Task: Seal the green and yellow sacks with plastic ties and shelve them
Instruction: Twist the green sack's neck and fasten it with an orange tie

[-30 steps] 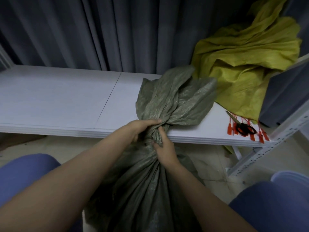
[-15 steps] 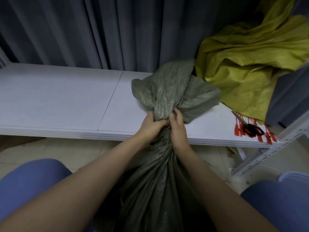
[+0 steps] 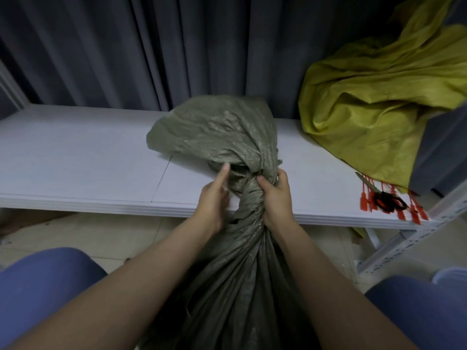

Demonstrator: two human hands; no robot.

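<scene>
The green woven sack (image 3: pixel 235 281) stands on the floor between my knees, its neck twisted into a rope and its loose top flopped over the white shelf (image 3: pixel 75 157). My right hand (image 3: pixel 276 198) grips the twisted neck. On the neck's left side rests my left hand (image 3: pixel 214 198), fingers nearly straight and the forefinger pointing up into the folds. The yellow sack (image 3: pixel 374 117) lies crumpled and open-mouthed at the shelf's right end. Several red plastic ties (image 3: pixel 366 203) lie fanned at the shelf's front right edge.
Black-handled scissors (image 3: pixel 386 200) lie on top of the ties. A grey curtain (image 3: pixel 151 46) hangs behind the shelf. A white perforated shelf upright (image 3: pixel 394 251) slants down at the right. Tiled floor (image 3: pixel 75 233) shows under the shelf.
The sack's neck has been twisted tighter and its loose top has swung left. My left hand has loosened from a grip to straighter fingers, while my right hand has stayed clamped on the neck.
</scene>
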